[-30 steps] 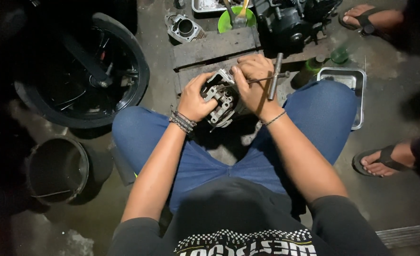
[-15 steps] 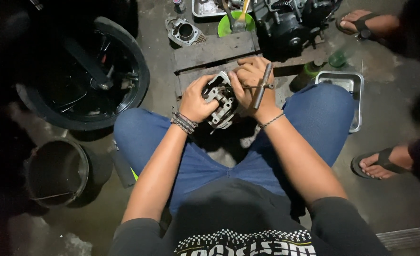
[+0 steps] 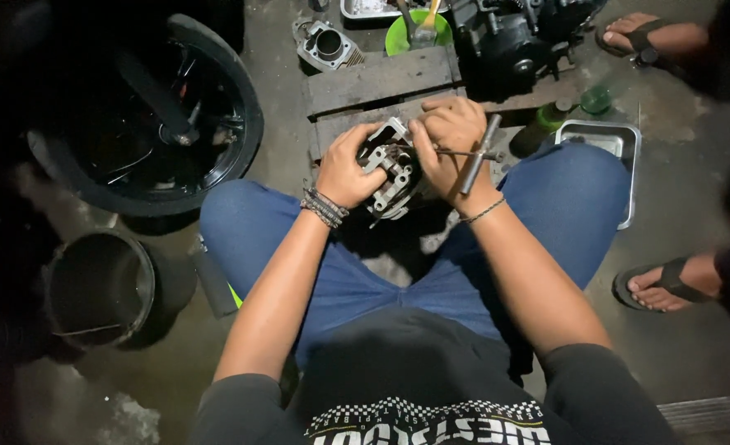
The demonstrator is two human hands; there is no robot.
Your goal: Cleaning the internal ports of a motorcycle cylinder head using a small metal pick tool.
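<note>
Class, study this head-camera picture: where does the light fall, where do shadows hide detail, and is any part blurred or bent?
Head view: light falls on the left hand, the right hand and the metal engine part between them; the wheel and bucket at left sink into deep shadow; the steel tray shows a dull sheen; the centre is fairly sharp; edges curve slightly, as with a wide lens.

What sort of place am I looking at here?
Probably an informal motorcycle repair spot on a concrete floor: a wheel with tyre lies at left, an engine block sits ahead, and both hands work a metal engine part with a T-handle tool.
</note>
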